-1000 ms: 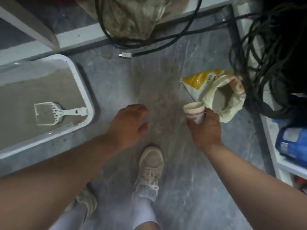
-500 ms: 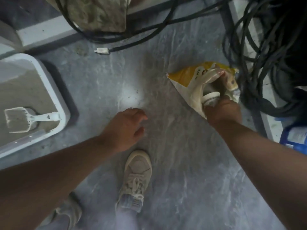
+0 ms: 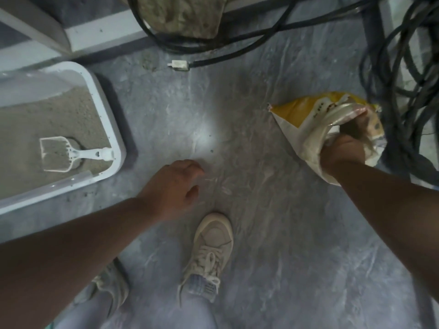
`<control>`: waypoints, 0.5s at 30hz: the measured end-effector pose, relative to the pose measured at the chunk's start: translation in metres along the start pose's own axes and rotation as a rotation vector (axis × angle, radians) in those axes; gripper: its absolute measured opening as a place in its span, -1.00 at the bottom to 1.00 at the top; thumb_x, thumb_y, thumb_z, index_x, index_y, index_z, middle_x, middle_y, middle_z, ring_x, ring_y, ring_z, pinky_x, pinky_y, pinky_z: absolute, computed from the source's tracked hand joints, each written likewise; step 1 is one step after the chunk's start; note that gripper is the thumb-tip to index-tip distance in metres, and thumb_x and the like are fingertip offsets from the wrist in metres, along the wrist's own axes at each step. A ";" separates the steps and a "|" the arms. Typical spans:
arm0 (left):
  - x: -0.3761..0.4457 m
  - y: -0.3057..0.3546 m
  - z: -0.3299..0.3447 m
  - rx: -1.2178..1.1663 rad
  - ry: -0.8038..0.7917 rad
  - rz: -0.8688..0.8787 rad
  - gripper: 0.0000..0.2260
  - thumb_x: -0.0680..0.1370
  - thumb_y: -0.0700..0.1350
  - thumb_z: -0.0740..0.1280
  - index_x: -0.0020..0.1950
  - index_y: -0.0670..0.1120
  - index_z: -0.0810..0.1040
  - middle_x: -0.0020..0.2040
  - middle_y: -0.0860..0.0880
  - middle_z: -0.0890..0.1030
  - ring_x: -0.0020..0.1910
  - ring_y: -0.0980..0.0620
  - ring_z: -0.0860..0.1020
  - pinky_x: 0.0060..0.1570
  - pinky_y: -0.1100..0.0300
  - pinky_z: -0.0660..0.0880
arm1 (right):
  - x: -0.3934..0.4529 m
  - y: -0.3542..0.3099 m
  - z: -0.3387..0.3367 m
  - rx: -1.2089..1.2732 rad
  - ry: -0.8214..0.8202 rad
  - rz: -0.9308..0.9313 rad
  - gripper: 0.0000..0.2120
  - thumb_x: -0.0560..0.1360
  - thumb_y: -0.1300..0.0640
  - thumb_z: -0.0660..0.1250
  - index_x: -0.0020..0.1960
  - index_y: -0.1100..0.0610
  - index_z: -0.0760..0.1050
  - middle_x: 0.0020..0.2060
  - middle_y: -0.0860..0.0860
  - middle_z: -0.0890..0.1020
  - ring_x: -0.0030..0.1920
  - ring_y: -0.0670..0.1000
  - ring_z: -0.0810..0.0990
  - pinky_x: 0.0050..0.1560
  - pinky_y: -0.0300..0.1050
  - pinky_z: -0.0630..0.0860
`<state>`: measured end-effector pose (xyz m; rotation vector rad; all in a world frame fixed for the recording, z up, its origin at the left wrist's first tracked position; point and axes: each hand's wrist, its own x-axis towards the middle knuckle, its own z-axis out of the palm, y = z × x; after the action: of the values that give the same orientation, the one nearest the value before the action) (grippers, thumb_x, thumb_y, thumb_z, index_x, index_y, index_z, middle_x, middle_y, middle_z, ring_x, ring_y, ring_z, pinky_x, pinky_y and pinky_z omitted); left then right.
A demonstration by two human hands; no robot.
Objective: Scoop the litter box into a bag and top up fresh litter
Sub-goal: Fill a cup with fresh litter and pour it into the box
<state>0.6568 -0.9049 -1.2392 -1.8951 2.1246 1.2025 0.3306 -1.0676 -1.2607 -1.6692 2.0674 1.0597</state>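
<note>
At the left edge of the floor (image 3: 237, 129) sits the white litter box (image 3: 114, 119), holding a fairly level bed of grey-brown litter (image 3: 35, 119). The slotted scoop (image 3: 64, 154) lies flat on that litter near the box's right wall, handle toward the rim, with nothing gripping it. I see no clumps on the surface, so the scooping stage looks finished, though no waste bag is visible to confirm it.

Toward the middle, the left hand (image 3: 171, 186) hovers low over the bare floor, its fingers (image 3: 192, 166) loosely curled and holding nothing. A pale sneaker (image 3: 211, 248) stands just beneath it.

At the right, the yellow-and-white litter bag (image 3: 306, 117) lies on the floor beside a tangle of black cables (image 3: 399, 91). The right hand (image 3: 342, 150) is plunged into the bag's open mouth. Its fingers are hidden inside, so I cannot tell how they are set or what they hold.

My judgement is that the top-up stage is under way: fresh litter is being drawn from the bag. What remains is carrying it across the floor and pouring it into the box.
</note>
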 end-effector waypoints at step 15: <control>-0.062 -0.018 0.013 -0.073 -0.006 -0.075 -0.66 0.45 -0.07 0.30 0.21 -0.08 0.57 0.18 -0.09 0.59 0.10 -0.14 0.58 0.08 -0.03 0.54 | -0.118 -0.029 0.046 0.716 0.370 -0.101 -0.68 0.48 0.16 0.21 0.13 0.35 0.48 0.11 0.37 0.48 0.11 0.35 0.47 0.16 0.11 0.41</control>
<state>0.6818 -0.8457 -1.2263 -1.9789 2.0139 1.2857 0.3814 -0.9527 -1.2295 -1.6142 2.1634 -0.0638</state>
